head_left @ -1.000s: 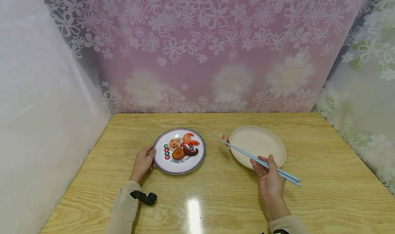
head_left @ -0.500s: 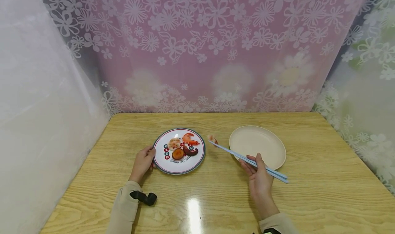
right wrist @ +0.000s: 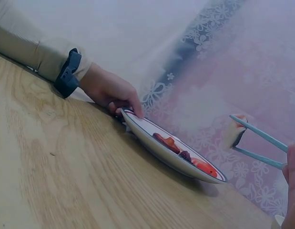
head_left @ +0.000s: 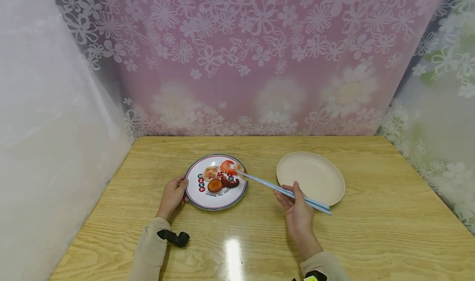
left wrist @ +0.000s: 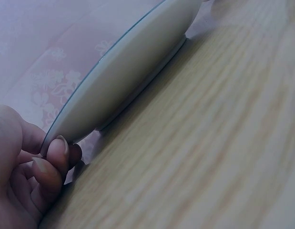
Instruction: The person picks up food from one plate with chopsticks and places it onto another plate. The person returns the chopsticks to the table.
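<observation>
My left hand grips the left rim of a round white plate with a blue-green edge, thumb on top and fingers beneath. On it lie a red-orange shrimp, a pale speckled food piece, a round brown piece and a dark red curled piece. Pale blue chopsticks are held in my right hand. Their tips pinch a white food piece with a dark reddish side, raised above the plate's right edge in the head view.
An oval beige plate stands on the wooden table, just beyond my right hand. A flowered pink curtain hangs behind the table's far edge. Pale sheeting closes off the left side.
My right hand has moved left with the chopsticks, carrying the pinched food piece from beside the beige plate to above the white plate's right edge. My left hand stays on the rim.
</observation>
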`<state>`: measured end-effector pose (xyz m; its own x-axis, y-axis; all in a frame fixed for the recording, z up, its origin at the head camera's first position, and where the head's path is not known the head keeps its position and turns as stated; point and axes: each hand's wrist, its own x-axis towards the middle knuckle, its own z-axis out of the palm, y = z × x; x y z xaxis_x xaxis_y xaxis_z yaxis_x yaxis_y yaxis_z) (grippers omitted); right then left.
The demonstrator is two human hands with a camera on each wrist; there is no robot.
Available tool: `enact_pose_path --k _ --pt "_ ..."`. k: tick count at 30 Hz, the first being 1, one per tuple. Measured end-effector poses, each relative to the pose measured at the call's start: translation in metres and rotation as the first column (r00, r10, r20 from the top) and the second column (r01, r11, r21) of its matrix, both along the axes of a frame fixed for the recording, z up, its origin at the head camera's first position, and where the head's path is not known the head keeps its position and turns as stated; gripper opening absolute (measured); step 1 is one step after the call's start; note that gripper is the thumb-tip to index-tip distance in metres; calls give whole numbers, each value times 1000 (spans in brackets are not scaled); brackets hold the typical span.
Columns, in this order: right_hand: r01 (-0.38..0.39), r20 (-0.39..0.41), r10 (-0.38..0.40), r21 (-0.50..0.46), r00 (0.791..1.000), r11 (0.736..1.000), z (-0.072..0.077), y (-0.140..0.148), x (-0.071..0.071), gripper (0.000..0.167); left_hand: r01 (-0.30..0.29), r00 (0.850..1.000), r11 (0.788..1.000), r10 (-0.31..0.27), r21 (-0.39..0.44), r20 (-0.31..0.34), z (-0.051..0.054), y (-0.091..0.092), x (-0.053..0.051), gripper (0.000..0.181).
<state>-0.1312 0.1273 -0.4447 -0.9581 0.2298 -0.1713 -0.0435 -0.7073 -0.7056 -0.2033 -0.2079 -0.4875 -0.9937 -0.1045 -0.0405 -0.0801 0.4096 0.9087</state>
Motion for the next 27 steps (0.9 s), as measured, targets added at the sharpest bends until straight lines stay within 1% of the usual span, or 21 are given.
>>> enact_pose_path --k 4,6,11,13,17,22,27 --pt "-4 38 3 12 999 1000 -2 -6 -3 35 -4 1000 1000 4 -7 1 0 0 -1 39" --pt "-4 44 3 12 999 1000 -4 -9 -4 35 -5 1000 1000 5 -8 3 0 0 -1 39" --pt "-9 -10 9 53 1000 999 -8 -16 -6 35 -6 1000 1000 6 2 8 -1 0 -1 40" --pt "-9 -18 11 76 1000 997 -11 -18 -5 35 -4 1000 1000 4 2 4 -1 0 -1 39" --pt "-1 -21 4 107 1000 994 -16 -22 -4 35 3 1000 1000 -3 -13 -3 -2 0 0 40" --pt "-15 -37 20 131 999 991 -21 -29 -4 35 -14 1000 1000 14 -15 3 0 0 0 41" --pt "-22 -21 26 160 999 987 -24 -32 -2 35 -17 1000 1000 17 -9 5 0 1 -1 41"
